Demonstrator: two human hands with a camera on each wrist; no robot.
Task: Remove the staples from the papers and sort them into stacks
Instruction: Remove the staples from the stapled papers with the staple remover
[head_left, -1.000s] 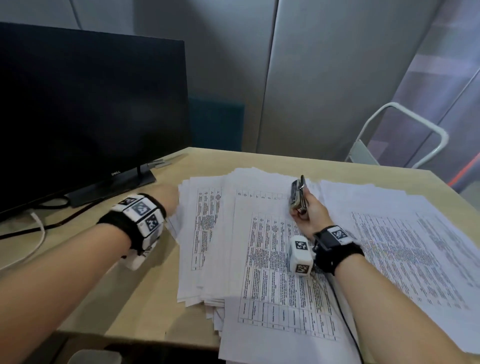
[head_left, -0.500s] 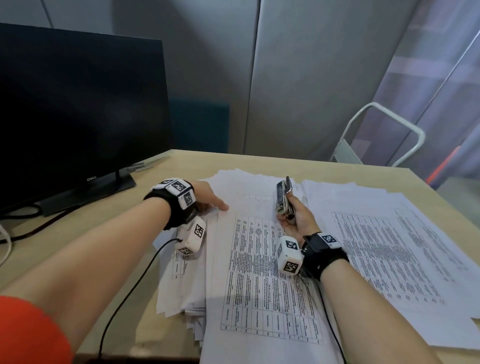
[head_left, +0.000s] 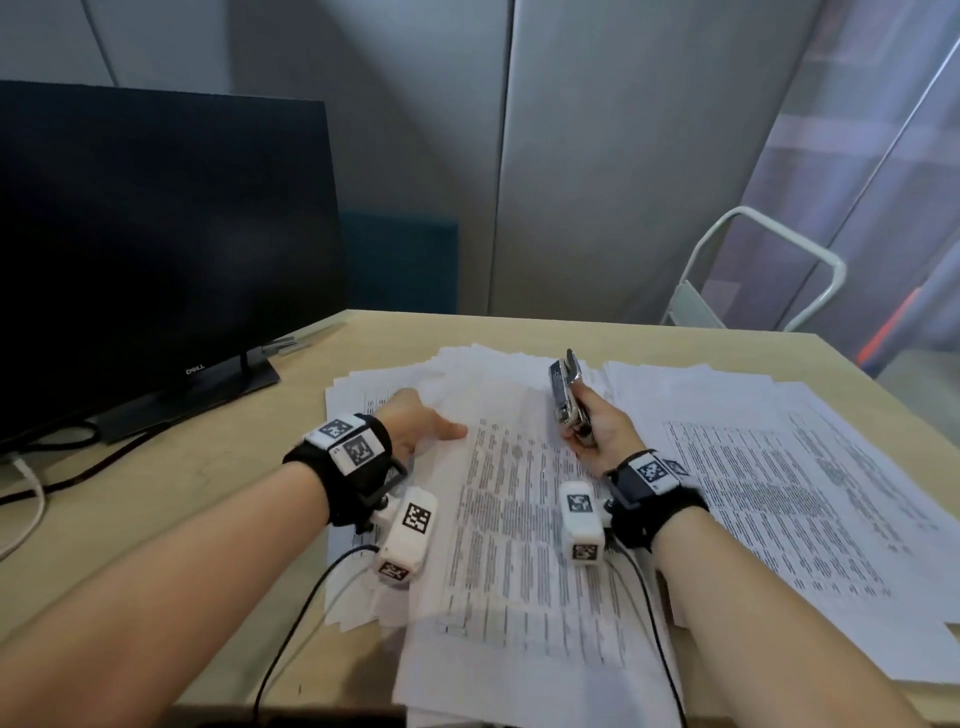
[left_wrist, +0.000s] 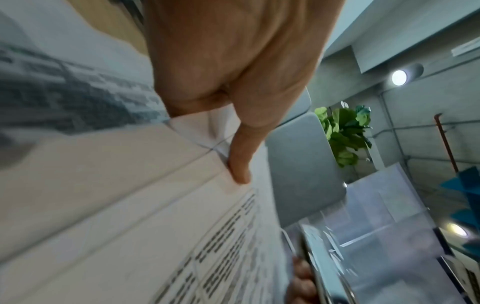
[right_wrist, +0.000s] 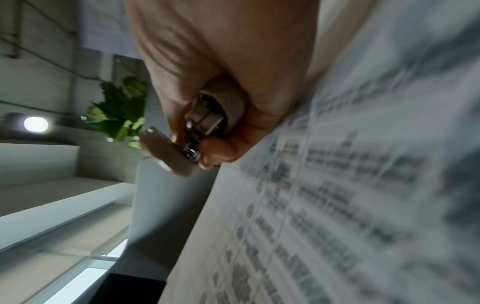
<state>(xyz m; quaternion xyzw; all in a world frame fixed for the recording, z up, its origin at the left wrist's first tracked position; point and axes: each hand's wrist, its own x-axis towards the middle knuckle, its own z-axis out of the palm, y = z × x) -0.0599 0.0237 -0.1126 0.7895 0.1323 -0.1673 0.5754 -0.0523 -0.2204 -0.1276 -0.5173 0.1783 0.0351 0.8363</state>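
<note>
Papers (head_left: 519, 519): white, printed tables, loosely stacked.

Desk (head_left: 156, 519): showing a pale wood-look top, smooth and matt. Papers (head_left: 519, 545): lying as thin white sheets, matt, printed in grey tables. Staple remover (head_left: 566, 400): gleaming as bright polished metal, glossy, with a duller brownish lever seen in the right wrist view (right_wrist: 166, 152). Monitor (head_left: 156, 234): presenting a black matt screen on a dark, smooth stand. Wrist straps (head_left: 353, 483): appearing as black cloth carrying white hard plastic blocks. Far chair (head_left: 769, 270): showing a white painted tube frame, smooth.
</note>
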